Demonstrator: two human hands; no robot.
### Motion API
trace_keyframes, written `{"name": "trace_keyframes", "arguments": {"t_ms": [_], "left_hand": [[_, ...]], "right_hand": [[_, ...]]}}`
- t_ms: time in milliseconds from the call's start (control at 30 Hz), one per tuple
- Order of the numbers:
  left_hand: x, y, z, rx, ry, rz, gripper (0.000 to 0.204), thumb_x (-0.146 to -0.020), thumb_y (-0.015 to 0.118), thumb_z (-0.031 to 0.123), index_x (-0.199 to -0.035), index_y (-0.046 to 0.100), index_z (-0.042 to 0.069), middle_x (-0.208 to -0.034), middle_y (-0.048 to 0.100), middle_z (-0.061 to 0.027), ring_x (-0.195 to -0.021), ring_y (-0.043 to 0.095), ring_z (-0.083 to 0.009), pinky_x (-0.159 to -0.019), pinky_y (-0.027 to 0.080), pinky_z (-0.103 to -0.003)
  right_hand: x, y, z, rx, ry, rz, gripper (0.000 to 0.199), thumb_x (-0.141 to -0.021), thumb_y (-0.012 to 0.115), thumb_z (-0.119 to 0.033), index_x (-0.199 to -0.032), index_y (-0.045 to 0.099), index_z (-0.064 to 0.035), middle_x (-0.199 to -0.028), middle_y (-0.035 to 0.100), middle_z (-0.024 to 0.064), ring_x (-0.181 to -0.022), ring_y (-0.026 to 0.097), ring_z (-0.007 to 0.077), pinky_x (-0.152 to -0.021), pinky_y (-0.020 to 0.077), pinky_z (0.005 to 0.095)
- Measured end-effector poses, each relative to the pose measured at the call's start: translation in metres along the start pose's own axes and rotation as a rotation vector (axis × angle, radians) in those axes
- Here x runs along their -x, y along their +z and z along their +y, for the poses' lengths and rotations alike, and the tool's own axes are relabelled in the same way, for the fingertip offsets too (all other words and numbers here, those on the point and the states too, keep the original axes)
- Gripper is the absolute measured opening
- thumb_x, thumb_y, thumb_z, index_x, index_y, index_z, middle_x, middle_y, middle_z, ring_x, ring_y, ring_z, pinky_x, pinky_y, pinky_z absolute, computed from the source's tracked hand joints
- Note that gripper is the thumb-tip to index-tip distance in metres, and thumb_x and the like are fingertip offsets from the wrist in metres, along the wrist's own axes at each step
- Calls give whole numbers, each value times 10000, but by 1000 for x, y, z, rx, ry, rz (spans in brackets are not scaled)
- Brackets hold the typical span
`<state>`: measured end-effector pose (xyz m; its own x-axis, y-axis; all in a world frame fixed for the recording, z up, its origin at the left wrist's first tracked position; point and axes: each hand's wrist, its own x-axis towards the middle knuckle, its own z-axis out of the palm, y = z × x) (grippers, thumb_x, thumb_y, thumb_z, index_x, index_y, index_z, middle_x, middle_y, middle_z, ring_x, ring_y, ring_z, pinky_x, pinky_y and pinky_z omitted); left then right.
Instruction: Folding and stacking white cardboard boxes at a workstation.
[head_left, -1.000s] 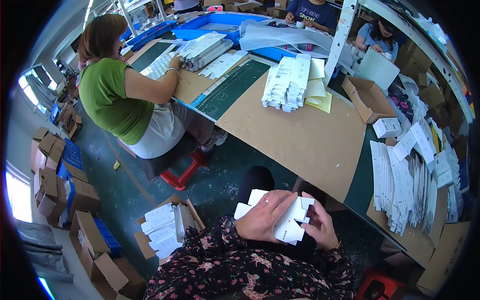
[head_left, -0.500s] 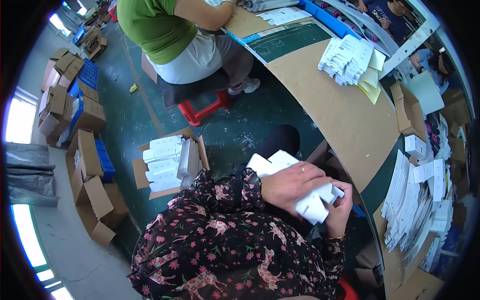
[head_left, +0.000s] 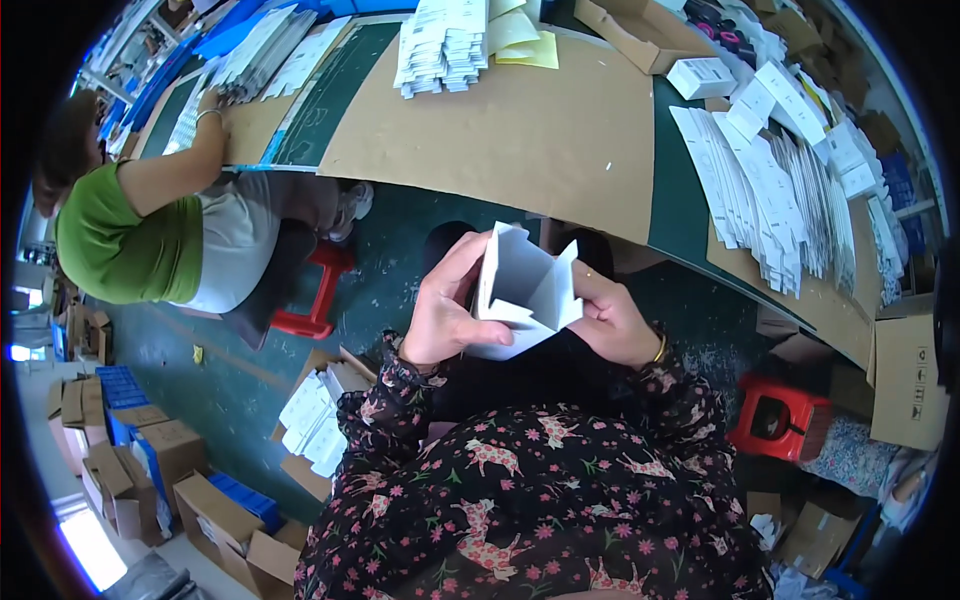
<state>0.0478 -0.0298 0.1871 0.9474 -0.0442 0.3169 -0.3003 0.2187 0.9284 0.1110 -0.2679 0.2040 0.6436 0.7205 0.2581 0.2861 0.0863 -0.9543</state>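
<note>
Box [head_left: 522, 275] between both grips, open end up; left hand [head_left: 444, 312] clamped on its left wall; right hand [head_left: 612, 322] touching right side, closure hidden

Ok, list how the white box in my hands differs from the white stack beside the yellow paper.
The white box is open and hollow; the white stack is flattened pieces. The white box is one item; the white stack holds many. The white box is held between the left hand and right hand; the white stack rests on the brown sheet. Both are mainly white.
</note>
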Motion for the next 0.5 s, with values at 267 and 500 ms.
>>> {"name": "trace_keyframes", "arguments": {"t_ms": [267, 500], "left_hand": [[4, 11, -5, -319, -2, 379, 753, -970, 774, 329, -1573, 475, -8, -1334, 550, -120, -1220, 559, -224, -1113, 424, -375], [-1, 27, 6, -268, 100, 237, 701, -961, 688, 237, -1553, 425, -32, -1401, 569, -157, -1262, 581, -231, -1114, 447, -369]], "right_hand": [[-4, 14, 8, 170, -74, 240, 260, -969, 700, 64, -1229, 707, 71, -1193, 721, 169, -971, 729, 234, -852, 588, 310], [-14, 25, 3, 460, -230, 331, 292, -911, 769, 76, -1199, 717, 92, -1189, 723, 165, -962, 731, 202, -849, 608, 309]]}}
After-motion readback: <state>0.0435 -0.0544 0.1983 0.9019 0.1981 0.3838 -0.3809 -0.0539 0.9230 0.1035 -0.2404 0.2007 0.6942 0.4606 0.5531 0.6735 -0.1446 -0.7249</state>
